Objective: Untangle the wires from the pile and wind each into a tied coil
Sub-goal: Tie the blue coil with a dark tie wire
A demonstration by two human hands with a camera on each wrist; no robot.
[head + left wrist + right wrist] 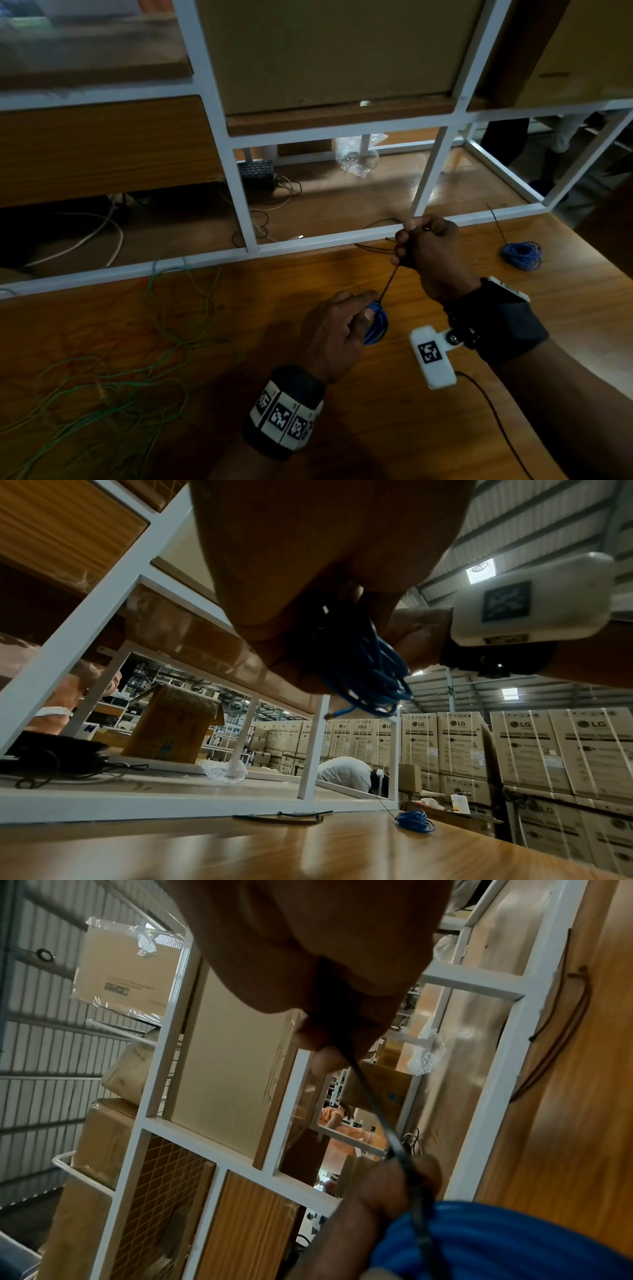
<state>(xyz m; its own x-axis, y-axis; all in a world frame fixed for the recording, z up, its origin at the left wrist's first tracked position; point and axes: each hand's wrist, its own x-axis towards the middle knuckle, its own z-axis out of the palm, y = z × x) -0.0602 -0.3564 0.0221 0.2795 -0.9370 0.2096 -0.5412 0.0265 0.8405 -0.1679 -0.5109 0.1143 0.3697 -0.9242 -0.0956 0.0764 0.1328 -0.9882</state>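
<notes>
We see a blue coil [376,323] held low over the table [394,428] in the left hand [337,330], fingers curled round its bunched loops. A black tie [388,282] runs taut from the coil up to the right hand [428,246], which pinches it in closed fingers above and behind. A second blue coil [522,254] lies on the table to the right, well apart, with a thin black tail sticking up. Loose green wires [137,377] sprawl across the table's left side. A white frame [308,240] borders the table's far edge, with two more black ties [284,818] lying beside it.
</notes>
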